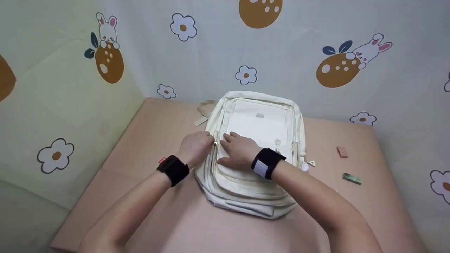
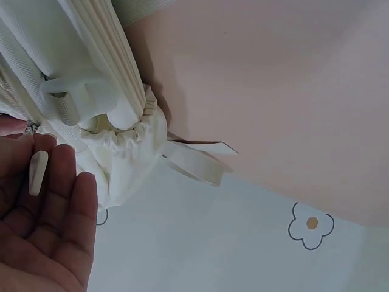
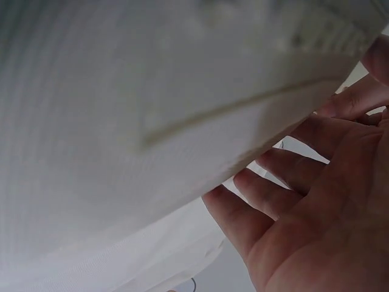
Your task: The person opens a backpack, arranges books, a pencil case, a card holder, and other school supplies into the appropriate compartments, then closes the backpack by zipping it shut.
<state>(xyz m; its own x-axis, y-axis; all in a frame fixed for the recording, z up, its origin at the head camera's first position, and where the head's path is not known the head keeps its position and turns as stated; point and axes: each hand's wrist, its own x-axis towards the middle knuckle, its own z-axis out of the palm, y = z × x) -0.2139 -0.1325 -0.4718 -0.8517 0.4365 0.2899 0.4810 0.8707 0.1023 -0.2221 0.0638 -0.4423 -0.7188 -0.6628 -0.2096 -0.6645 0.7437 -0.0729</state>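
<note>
A cream backpack [image 1: 258, 123] lies on the pink table with its front face up. At its left edge my left hand [image 1: 197, 147] pinches a zipper pull [image 2: 38, 173]; the tab's pale end hangs over the fingers in the left wrist view. My right hand [image 1: 239, 151] rests on the front of the bag with its fingers spread. In the right wrist view those fingertips [image 3: 234, 207] touch the white fabric [image 3: 152, 188], which fills most of that view. A white buckle [image 2: 79, 97] and a gathered side pocket [image 2: 130, 158] show beside the left hand.
To the bag's right lie a pink block [image 1: 342, 151] and a green block [image 1: 352, 178]. A beige strap [image 1: 204, 109] sticks out at the upper left. Behind the table [image 1: 140, 140] hangs a printed curtain [image 1: 211, 52] with rabbits and flowers.
</note>
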